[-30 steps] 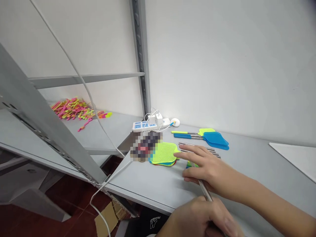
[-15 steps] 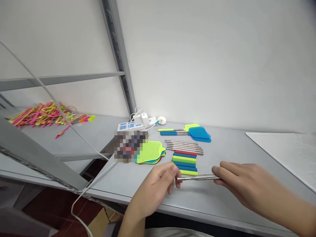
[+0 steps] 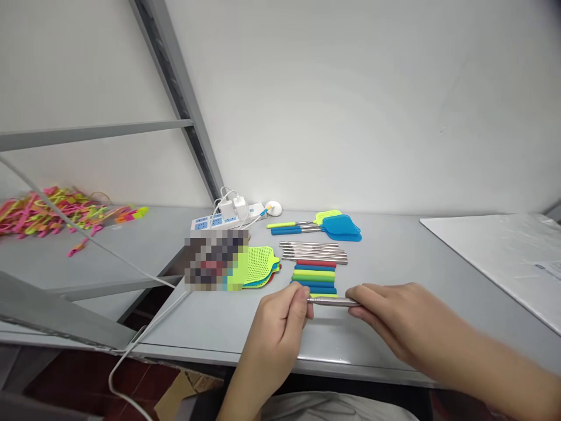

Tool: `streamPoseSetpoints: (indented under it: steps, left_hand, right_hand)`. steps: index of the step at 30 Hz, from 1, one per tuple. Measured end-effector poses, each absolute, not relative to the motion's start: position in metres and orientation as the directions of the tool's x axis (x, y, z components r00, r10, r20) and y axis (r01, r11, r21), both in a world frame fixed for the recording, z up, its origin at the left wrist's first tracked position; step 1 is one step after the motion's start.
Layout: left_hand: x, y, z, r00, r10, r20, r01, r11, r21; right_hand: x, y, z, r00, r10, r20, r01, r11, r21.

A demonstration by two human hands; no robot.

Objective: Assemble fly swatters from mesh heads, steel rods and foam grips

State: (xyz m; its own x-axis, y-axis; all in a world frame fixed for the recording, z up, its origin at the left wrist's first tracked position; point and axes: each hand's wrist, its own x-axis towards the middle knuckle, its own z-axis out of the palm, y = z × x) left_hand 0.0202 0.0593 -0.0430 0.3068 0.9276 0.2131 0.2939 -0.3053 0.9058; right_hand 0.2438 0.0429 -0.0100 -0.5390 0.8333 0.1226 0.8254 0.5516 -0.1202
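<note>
A metal telescopic rod (image 3: 333, 302) is held level just above the near part of the table between both hands. My left hand (image 3: 280, 321) is closed round its left end, thumb on top. The right end sits between the pinched fingers of my right hand (image 3: 392, 310). Right behind the rod lies a row of coloured handle tubes (image 3: 314, 275) in red, blue, green and yellow. Beyond them several metal rods (image 3: 313, 252) lie side by side. A stack of fly swatter heads (image 3: 260, 263), yellow-green on top, rests to the left.
Finished fly swatters (image 3: 339, 228) lie towards the wall. A power strip (image 3: 204, 224) with plugs and a white round device (image 3: 274, 208) are at the back left. A white board (image 3: 486, 245) lies right. A white cable (image 3: 123, 354) hangs past the table's left edge. Pink and yellow pieces (image 3: 52, 210) are heaped far left.
My hands have come closer together, and less of the rod shows between them. My left fingers have closed more firmly round its end. The view has turned slightly to the right.
</note>
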Motion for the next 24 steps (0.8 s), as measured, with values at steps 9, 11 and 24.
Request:
streamPoseSetpoints:
  steps: [9, 11, 24]
  left_hand:
    - [0.033, 0.075, -0.059, 0.021, 0.897, 0.441, 0.361, -0.419, 0.833]
    - [0.035, 0.076, -0.06, 0.112, 0.847, 0.519, 0.383, -0.519, 0.764]
    - [0.038, 0.094, -0.075, 0.142, 0.766, 0.626, 0.566, -0.582, 0.584]
  right_hand:
    - [0.26, 0.139, -0.018, -0.375, 0.927, -0.001, 0.854, 0.345, -0.389]
    - [0.257, 0.169, -0.027, -0.378, 0.926, 0.026, 0.845, 0.356, -0.399]
    - [0.239, 0.25, -0.044, -0.601, 0.799, -0.023, 0.737, 0.543, -0.402]
